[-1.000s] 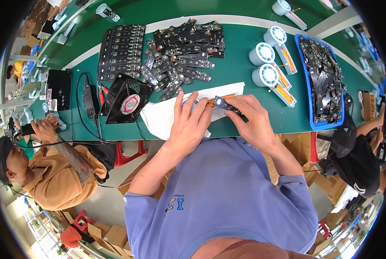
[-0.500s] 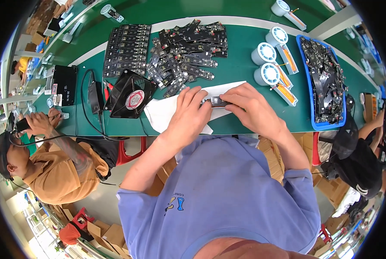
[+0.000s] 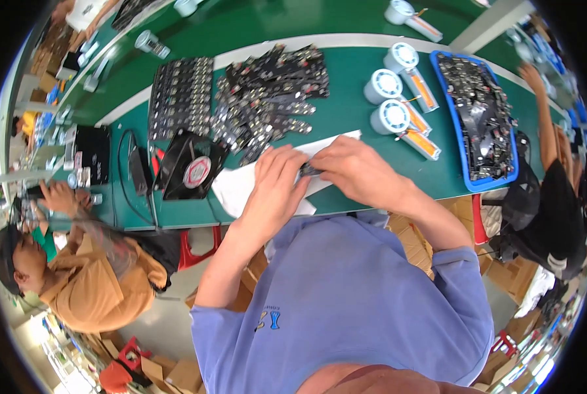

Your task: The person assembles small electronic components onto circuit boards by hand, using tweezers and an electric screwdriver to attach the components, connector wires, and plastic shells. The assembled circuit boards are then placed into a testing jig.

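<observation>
A small black circuit board (image 3: 310,169) is held between both hands, over a white sheet (image 3: 235,187) on the green table. My left hand (image 3: 277,185) grips its left end, with fingers and thumb closed around it. From the right, my right hand (image 3: 359,169) pinches the board with thumb and fingertips. Most of the board is hidden by the fingers. Beyond the hands lies a loose heap of similar black circuit boards (image 3: 267,98). To its left are neat rows of such boards (image 3: 180,98).
A black fan (image 3: 191,167) and a black power adapter (image 3: 138,169) with cable lie left. Several light-blue round fan units (image 3: 390,117) with orange-striped arms stand right, beside a blue tray (image 3: 465,167) of boards. Co-workers sit at both sides, one in a tan shirt (image 3: 100,282).
The whole view has shifted slightly. The board, flat between my hands before, is now tilted and more covered by my fingers. The right-hand co-worker's arm has reached out over the table.
</observation>
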Demonstrator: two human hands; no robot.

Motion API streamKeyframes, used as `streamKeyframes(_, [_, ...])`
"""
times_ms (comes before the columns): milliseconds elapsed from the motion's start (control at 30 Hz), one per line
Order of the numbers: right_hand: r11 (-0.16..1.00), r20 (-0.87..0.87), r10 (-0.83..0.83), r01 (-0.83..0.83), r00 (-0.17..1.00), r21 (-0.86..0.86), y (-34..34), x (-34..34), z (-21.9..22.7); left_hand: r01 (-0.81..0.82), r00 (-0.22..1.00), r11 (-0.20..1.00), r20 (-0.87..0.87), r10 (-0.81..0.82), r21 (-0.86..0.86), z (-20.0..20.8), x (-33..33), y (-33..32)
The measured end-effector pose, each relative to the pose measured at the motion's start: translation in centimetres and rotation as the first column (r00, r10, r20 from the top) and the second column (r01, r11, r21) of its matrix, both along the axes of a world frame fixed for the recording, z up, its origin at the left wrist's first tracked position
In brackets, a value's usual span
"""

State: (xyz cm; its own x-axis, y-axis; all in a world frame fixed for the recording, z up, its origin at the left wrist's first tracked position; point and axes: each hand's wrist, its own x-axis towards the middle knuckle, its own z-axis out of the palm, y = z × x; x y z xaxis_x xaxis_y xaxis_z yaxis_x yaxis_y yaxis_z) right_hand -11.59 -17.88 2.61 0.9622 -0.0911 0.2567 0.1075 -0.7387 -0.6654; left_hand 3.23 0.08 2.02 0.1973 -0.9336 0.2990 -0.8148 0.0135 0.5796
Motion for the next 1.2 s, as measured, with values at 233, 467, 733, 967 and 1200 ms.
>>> streamKeyframes(233, [0.978,-0.073,-0.029,0.044,0.997,0.203,0.4,-0.2,-0.3,-0.056,0.998,0.996,0.035,0.054,0.064,0.4,-0.3,0.4])
streamKeyframes(467, [0.976,-0.055,-0.054,0.064,0.997,0.206,1.2,-0.4,-1.1,-0.071,0.997,0.991,0.014,0.070,0.114,0.4,0.0,0.3])
streamKeyframes(733, [0.999,0.074,-0.036,0.033,0.997,0.037,1.6,-0.6,-0.6,-0.081,0.996,0.989,0.033,0.078,0.126,0.6,-0.4,0.2])
streamKeyframes(967, [0.997,0.009,-0.018,0.017,1.000,0.072,1.5,-0.1,-1.8,-0.051,0.999,0.993,0.019,0.049,0.111,0.7,0.0,0.4])
streamKeyframes(1200, [0.994,0.112,0.028,-0.016,0.993,-0.108,-1.8,-0.5,3.3,-0.025,0.990,0.920,0.120,0.078,-0.392,2.1,-1.7,1.9])
